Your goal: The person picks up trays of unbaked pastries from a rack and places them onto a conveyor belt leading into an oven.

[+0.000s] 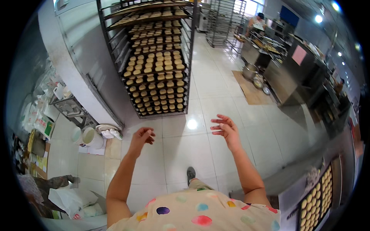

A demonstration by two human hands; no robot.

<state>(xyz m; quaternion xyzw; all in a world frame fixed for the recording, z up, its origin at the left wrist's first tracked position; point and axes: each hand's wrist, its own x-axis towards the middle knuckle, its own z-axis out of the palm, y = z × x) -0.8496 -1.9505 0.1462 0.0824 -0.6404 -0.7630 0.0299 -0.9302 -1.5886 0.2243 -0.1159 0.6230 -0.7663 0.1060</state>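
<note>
Both hands are raised in front of the body, above the tiled floor, and neither holds anything. My left hand (144,136) has loosely curled fingers, with the thumb near the index finger. My right hand (226,128) has its fingers spread and pointing left. Beyond them stands a tall metal bakery rack (189,57), nearer to my left hand but not touched. Its shelves carry dark baking trays with rows of round, pale golden pastries (159,68). The upper trays sit at a tilt in the view and hold paler pieces.
A white wall edge (83,86) and white buckets (92,137) are at left. Trays of round pastries (310,202) rest on a surface at lower right. Pots (250,71) stand on cardboard (245,92) by steel equipment (289,69). A person (255,23) stands far back beside an empty rack (222,26).
</note>
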